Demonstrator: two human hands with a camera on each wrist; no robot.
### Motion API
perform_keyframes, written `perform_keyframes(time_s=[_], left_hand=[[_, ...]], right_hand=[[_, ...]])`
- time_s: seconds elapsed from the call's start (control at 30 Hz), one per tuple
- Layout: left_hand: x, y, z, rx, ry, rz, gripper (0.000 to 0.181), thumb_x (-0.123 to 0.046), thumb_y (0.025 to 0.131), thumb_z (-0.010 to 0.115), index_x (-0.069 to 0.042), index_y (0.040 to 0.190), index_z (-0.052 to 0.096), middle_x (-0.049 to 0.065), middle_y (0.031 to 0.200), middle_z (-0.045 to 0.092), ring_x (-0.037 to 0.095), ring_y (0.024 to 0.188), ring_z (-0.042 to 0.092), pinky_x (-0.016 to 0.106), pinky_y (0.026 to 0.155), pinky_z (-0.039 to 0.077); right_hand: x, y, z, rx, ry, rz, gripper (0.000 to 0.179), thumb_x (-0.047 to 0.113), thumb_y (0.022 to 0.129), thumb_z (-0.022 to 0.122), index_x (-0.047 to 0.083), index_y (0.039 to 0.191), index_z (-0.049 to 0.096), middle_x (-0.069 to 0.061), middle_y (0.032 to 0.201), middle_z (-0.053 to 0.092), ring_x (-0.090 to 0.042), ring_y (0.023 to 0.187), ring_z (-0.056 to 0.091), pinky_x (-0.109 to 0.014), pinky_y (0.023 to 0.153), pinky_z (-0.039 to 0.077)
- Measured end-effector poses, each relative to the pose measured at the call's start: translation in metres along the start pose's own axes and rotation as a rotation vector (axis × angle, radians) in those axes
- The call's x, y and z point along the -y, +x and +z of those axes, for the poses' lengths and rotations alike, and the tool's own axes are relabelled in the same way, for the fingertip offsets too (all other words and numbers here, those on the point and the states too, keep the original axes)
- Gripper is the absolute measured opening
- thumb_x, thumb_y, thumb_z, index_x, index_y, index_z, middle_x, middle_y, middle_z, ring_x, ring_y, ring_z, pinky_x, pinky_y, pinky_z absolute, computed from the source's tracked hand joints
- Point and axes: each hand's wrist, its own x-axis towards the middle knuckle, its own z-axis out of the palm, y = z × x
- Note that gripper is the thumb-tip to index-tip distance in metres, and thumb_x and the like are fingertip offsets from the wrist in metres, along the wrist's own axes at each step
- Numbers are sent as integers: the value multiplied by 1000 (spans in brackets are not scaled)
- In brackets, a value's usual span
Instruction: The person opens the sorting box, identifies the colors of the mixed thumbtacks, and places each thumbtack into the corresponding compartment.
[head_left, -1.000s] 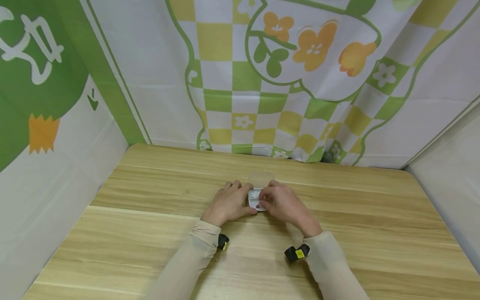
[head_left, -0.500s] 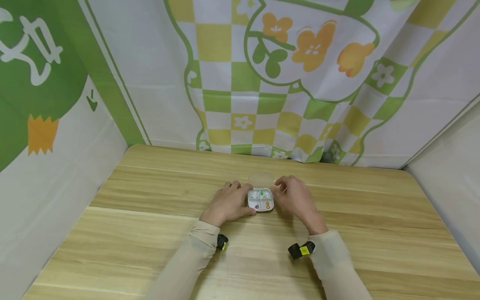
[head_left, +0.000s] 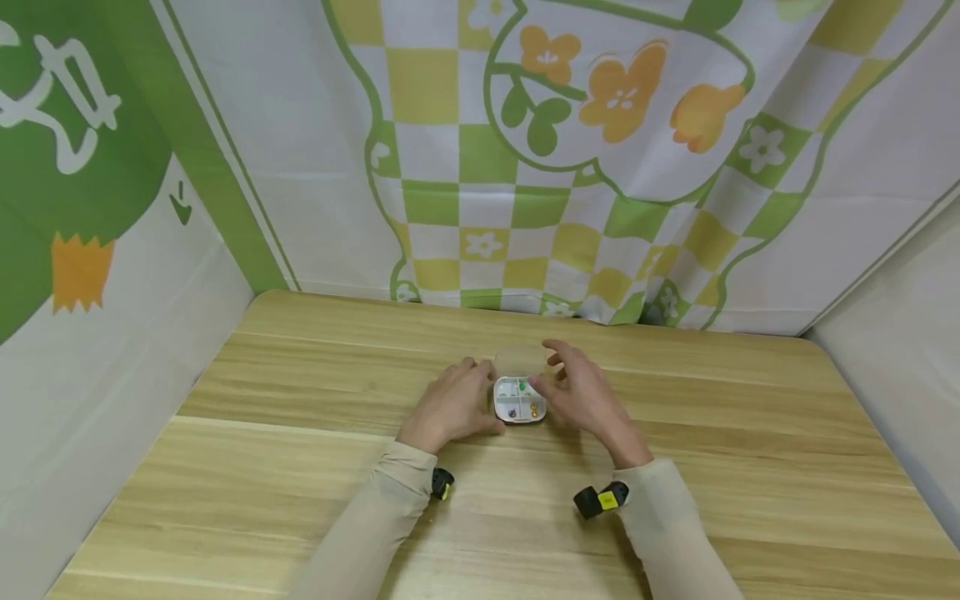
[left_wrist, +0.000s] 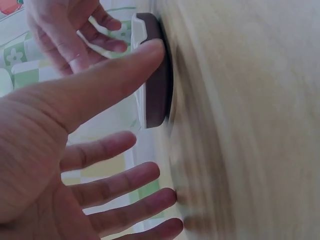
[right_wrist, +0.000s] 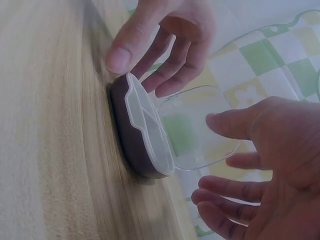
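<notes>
A small pill box [head_left: 521,397] with a white divided tray and a dark brown base [right_wrist: 131,135] lies on the table. Its clear lid [right_wrist: 197,127] stands raised at the far side. Inside the tray, a green piece [head_left: 522,386] sits far right, orange pieces [head_left: 534,410] near right and a purplish piece [head_left: 512,413] near left. My left hand [head_left: 452,402] is at the box's left side, fingers extended, with the thumb tip against the base in the left wrist view. My right hand [head_left: 583,402] holds nothing; its loosely bent fingers are beside the lid, its thumb over the tray's far right corner.
The wooden table [head_left: 300,483] extends widely around the box. A patterned curtain [head_left: 495,200] hangs along its back edge, and a printed cloth wall [head_left: 112,333] stands at the left. Each wrist bears a small black camera [head_left: 588,502].
My right hand drew back rightward from above the tray, uncovering the pieces, then its fingers spread and moved up toward the lid. My left hand's fingers eased slightly off the box's left side.
</notes>
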Motion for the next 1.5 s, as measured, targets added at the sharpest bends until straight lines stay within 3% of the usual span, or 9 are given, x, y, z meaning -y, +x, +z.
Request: perform_keyframes(time_s=[0.23,0.43,0.57,0.67,0.9,1.07,1.5], left_hand=[[-2,2,1,-65,18,-39,62,-34,67,96,-6,113,64,10,103,63,30,92,62,47,76,54],[-2,1,2,-98,55,-4,77,-36,66,97,-3,125,59,15,109,65,33,94,64,46,80,54],[-2,1,3,-99,82,47,75,-35,70,95,-6,129,59,15,116,65,33,103,63,49,87,52],[-2,1,3,-89,77,73,70,-31,72,94,-9,131,62,14,122,64,33,110,60,51,91,50],[-2,0,2,-34,84,99,65,-43,80,85,-11,134,66,12,129,62,32,113,57,52,94,47],[-4,1,3,-29,102,107,56,-46,90,75,-10,133,68,12,126,63,32,107,59,51,89,49],[-8,0,8,-53,159,45,59,-46,88,75,-13,136,66,11,129,63,36,115,55,54,96,45]], right_hand=[[0,-1,-1,-10,44,-41,50,30,100,67,4,141,55,-19,124,63,-33,106,64,-49,87,53],[0,0,-1,23,54,-14,40,46,103,57,11,116,69,-6,112,68,-26,103,64,-46,87,53],[1,-1,0,61,51,-17,30,42,101,63,14,106,71,-3,108,68,-26,102,64,-46,87,53],[0,0,0,94,3,-36,28,35,96,72,11,110,72,-6,112,67,-26,101,63,-46,86,52],[-5,-1,0,181,-171,-73,59,32,89,80,1,136,61,-16,123,62,-29,106,59,-48,89,50],[-6,-3,-1,201,-207,-75,63,30,88,82,-3,137,60,-18,124,62,-32,108,58,-49,92,48],[0,-4,1,182,-300,-87,60,32,86,83,-2,132,64,-18,122,64,-33,107,58,-48,92,47]])
